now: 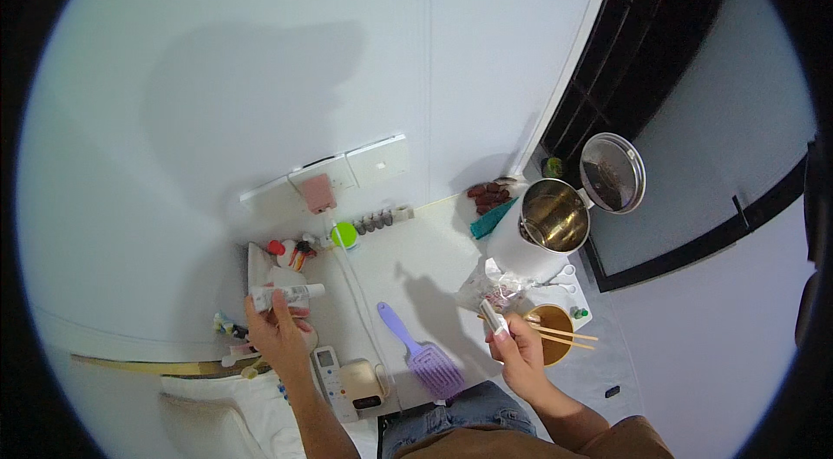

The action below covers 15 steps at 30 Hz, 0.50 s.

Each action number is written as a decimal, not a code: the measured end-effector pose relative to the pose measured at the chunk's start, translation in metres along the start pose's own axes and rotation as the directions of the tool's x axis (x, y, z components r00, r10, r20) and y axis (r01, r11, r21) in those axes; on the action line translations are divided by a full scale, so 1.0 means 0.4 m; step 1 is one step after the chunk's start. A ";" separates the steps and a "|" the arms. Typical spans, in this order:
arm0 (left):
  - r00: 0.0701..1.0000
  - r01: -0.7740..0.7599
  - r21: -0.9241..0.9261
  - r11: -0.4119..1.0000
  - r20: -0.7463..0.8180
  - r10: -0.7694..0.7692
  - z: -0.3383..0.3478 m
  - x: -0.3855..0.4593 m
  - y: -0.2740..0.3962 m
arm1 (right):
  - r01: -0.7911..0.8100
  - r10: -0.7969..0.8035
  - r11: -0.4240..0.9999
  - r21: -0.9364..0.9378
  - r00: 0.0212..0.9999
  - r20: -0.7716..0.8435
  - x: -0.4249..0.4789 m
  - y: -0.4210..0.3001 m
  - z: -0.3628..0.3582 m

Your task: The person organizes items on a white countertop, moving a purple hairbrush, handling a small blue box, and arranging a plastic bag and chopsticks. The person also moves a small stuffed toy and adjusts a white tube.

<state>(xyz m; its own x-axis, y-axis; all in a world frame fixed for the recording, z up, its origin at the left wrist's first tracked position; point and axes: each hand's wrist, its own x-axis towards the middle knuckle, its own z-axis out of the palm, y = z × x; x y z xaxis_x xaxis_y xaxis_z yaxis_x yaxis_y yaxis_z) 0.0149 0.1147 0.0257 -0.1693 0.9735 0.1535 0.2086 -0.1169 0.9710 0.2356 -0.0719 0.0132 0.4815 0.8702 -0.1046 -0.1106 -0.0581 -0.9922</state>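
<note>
My left hand holds a white squeeze tube with a white cap. The tube bears writing, and its cap points right, over the left end of the white table. In my right hand is a small slim white-and-grey object, pinched between thumb and fingers; its exact kind I cannot tell. That hand is in front of a tan bowl with wooden chopsticks laid across it. A purple vented hairbrush lies on the table between my hands.
A white electric kettle stands at the right with its lid raised. Beside it lie a clear plastic bag and white-handled scissors. A white cable runs down from a pink charger. A remote control lies near my left forearm.
</note>
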 end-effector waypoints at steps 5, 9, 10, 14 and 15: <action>0.991 0.050 0.276 0.960 0.106 -0.083 0.024 0.106 -0.216 | -0.012 0.012 1.000 -0.002 0.996 0.094 0.023 0.005 0.026; 0.980 -0.177 0.518 0.837 0.175 0.099 0.042 0.154 -0.281 | -0.003 0.009 0.999 -0.050 0.993 0.118 0.033 0.007 0.023; 0.978 -0.189 0.548 0.815 0.179 0.106 0.045 0.164 -0.290 | -0.009 0.017 0.997 -0.072 0.993 0.114 0.035 0.012 0.017; 0.980 -0.174 0.609 0.774 0.186 0.074 0.051 0.195 -0.300 | -0.022 0.029 0.995 -0.098 0.997 0.075 0.036 0.029 0.005; 0.983 -0.152 0.610 0.777 0.178 0.053 0.047 0.198 -0.298 | -0.044 0.049 0.996 -0.075 0.996 0.073 0.035 0.033 0.004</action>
<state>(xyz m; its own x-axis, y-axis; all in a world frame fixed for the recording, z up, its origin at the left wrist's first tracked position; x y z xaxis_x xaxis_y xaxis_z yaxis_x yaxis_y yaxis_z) -0.0052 0.2096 -0.0812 0.0159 0.9854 0.1698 0.7759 -0.1193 0.6195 0.2394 -0.0598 -0.0011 0.4110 0.8995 -0.1483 -0.0658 -0.1330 -0.9889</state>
